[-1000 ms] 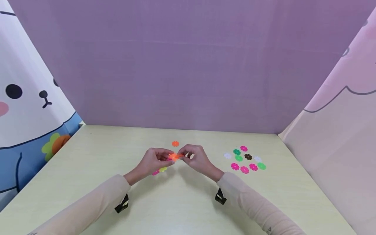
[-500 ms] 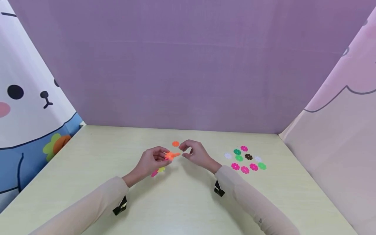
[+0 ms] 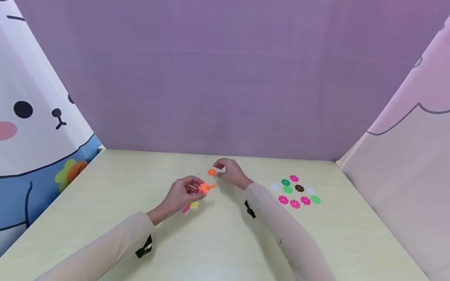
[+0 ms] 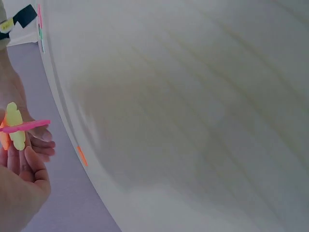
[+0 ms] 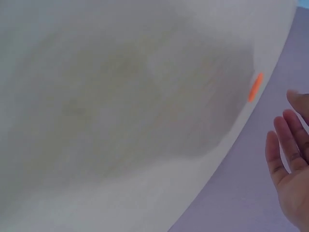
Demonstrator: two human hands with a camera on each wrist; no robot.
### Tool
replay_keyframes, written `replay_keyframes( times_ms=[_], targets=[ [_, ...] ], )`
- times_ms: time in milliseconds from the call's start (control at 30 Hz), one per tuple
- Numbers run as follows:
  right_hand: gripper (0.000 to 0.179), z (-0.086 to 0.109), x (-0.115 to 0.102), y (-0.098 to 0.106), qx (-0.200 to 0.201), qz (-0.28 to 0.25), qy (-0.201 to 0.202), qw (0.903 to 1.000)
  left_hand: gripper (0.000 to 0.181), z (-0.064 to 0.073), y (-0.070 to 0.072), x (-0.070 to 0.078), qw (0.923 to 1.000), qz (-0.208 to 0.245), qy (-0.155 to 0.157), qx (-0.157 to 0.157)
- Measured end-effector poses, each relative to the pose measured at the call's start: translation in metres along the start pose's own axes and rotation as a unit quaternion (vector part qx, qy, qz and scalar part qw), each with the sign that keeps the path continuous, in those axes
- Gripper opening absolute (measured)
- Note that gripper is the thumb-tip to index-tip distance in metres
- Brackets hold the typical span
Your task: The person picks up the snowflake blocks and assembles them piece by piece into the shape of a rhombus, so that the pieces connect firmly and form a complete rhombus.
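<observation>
My left hand (image 3: 183,193) pinches a small cluster of interlocked flower-shaped plastic discs above the table. An orange disc (image 3: 204,187) shows at its front, with another orange piece sticking out to the right. Below hang a yellow disc (image 3: 194,204) and a pink disc (image 3: 186,208); in the left wrist view a pink piece (image 4: 36,124) crosses a yellow one (image 4: 18,133). My right hand (image 3: 232,171), fingers loosely bent and holding nothing, hovers just right of a loose orange disc (image 3: 211,172). Whether it touches that disc cannot be made out.
On the right of the pale tabletop (image 3: 225,249) lie several loose flower discs, among them a brown disc (image 3: 299,188), a dark green disc (image 3: 285,182), white ones and pink ones (image 3: 295,204). A purple cloth wall (image 3: 225,86) rises behind the table.
My right hand has released the orange piece of the cluster and moved away, up to beside the loose orange disc. My left hand keeps its pinch and has shifted slightly left.
</observation>
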State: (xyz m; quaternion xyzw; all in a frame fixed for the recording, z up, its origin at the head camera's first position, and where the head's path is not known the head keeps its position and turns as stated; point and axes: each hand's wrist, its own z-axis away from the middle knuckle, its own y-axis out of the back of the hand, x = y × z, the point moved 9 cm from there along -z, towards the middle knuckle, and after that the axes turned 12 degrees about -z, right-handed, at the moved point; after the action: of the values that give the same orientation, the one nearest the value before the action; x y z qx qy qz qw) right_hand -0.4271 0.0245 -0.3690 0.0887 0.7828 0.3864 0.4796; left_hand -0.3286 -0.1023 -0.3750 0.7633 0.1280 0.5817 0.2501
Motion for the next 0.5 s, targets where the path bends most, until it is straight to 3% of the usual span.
replay_keyframes(
  times_ms=[500],
  targets=[
    [0.028, -0.025, 0.025, -0.024, -0.041, 0.047, -0.082, 0.9947, 0.034, 0.004, -0.001, 0.004, 0.9998, -0.004, 0.007, -0.016]
  ],
)
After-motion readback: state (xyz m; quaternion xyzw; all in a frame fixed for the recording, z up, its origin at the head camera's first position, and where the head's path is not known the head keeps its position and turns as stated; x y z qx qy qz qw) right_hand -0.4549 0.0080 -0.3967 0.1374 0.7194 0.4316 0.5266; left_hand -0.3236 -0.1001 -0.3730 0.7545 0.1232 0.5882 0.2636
